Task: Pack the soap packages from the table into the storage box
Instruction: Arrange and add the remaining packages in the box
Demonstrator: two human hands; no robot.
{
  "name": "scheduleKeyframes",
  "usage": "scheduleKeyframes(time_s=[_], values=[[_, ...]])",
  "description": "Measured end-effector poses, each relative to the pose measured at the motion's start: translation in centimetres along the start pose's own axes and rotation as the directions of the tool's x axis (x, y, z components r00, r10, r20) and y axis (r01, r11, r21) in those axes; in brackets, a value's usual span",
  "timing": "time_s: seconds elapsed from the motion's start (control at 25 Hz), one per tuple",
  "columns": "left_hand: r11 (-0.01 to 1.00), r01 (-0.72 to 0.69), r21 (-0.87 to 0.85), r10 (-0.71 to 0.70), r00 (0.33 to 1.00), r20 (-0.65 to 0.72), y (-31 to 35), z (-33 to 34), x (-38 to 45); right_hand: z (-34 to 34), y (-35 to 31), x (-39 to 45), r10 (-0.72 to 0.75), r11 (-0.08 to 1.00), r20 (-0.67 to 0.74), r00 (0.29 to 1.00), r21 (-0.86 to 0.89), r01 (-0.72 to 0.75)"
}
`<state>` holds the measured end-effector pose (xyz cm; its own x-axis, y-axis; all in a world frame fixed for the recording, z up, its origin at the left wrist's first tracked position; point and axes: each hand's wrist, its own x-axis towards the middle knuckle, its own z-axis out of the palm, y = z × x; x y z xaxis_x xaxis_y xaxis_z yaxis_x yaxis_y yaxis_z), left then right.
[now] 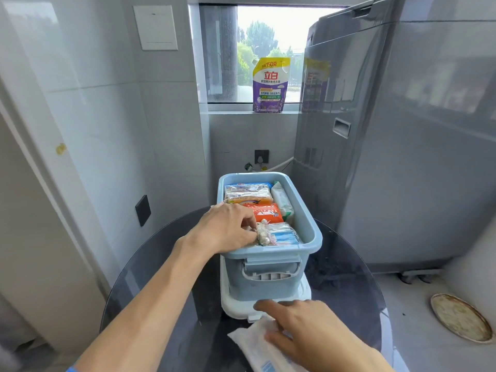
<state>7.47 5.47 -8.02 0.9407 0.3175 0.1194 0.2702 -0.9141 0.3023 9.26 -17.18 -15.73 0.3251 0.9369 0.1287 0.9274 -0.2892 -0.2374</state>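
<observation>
A light blue storage box (312,232) stands on its white lid (233,302) on a round dark glass table (161,264). Inside lie several soap packages: yellow-orange ones (248,196) at the back, an orange one (267,213) in the middle, a white one (280,197) along the right wall, and a clear blue-white one (283,236) at the front. My left hand (225,228) reaches into the box's near left side and pinches the front package's edge. My right hand (311,336) rests with fingers straight on a white soap package (255,345) at the table's near edge.
A grey washing machine (402,143) stands close on the right of the table. A purple detergent pouch (269,85) sits on the window sill behind. Tiled wall with a black socket (142,210) lies left. A round floor drain cover (460,318) is at lower right.
</observation>
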Motion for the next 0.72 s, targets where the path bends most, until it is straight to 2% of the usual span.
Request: scheduleKeyframes(time_s=[0.16, 0.24, 0.28, 0.36, 0.44, 0.52, 0.64, 0.72], values=[[0.994, 0.004, -0.112, 0.019, 0.979, 0.203, -0.6, -1.5, 0.3, -5.6, 0.1, 1.8, -0.026, 0.977, -0.263, 0.964, 0.198, 0.08], [0.997, 0.004, -0.078, 0.019, 0.956, 0.291, -0.5, -1.9, 0.8, -8.9, 1.8, 4.0, -0.012, 0.993, -0.358, 0.933, 0.102, 0.052], [1.0, -0.006, -0.014, 0.011, 0.945, 0.326, -0.4, -2.0, 1.1, -10.4, 2.9, 5.2, -0.004, 1.0, -0.311, 0.95, 0.025, 0.012], [0.996, -0.032, 0.082, -0.003, 0.917, 0.399, -0.2, -2.2, 2.0, -12.7, 4.9, 7.6, 0.085, 0.993, -0.048, 0.995, -0.075, -0.088], [0.997, -0.027, 0.075, -0.012, 0.882, 0.471, 0.0, -2.3, 2.7, -13.2, 6.3, 9.5, 0.138, 0.988, 0.198, 0.971, -0.097, -0.12], [0.997, -0.038, 0.064, 0.004, 0.883, 0.469, 0.0, -2.4, 3.1, -12.8, 7.2, 10.8, 0.131, 0.988, 0.303, 0.944, -0.118, -0.099], [0.994, -0.066, 0.083, 0.028, 0.919, 0.393, -0.5, -1.9, 2.6, -12.1, 7.3, 11.9, 0.165, 0.984, 0.38, 0.91, -0.132, -0.123], [0.999, -0.013, 0.046, -0.002, 0.953, 0.303, -0.5, -1.0, 1.9, -11.9, 7.0, 12.6, 0.213, 0.976, 0.434, 0.875, -0.128, -0.174]])
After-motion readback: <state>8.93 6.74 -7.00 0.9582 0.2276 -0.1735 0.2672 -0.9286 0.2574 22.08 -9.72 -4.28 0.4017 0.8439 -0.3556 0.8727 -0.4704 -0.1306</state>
